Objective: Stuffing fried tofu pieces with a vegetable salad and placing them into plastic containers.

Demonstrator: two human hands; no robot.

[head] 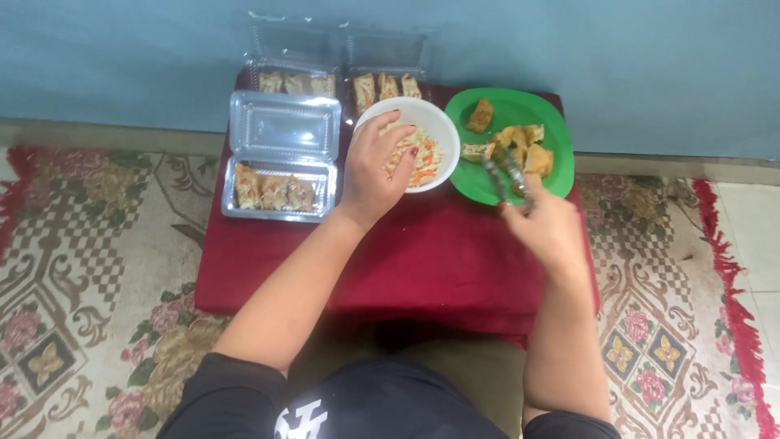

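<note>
My left hand (375, 167) rests on the near rim of a white bowl (439, 130), its fingers reaching into the shredded cabbage and carrot salad (418, 156). My right hand (546, 226) grips metal tongs (505, 175), blurred by motion, whose tips point at fried pieces (520, 146) on a green plate (504, 106). Both dishes stand on a low table with a dark red cloth (390, 252).
A clear plastic clamshell box (280, 154) holding filled rolls lies open at the left. Two more open clear boxes (341, 77) with rolls stand at the back against a blue wall. A patterned carpet (89, 268) surrounds the table; white tiles lie at the far right.
</note>
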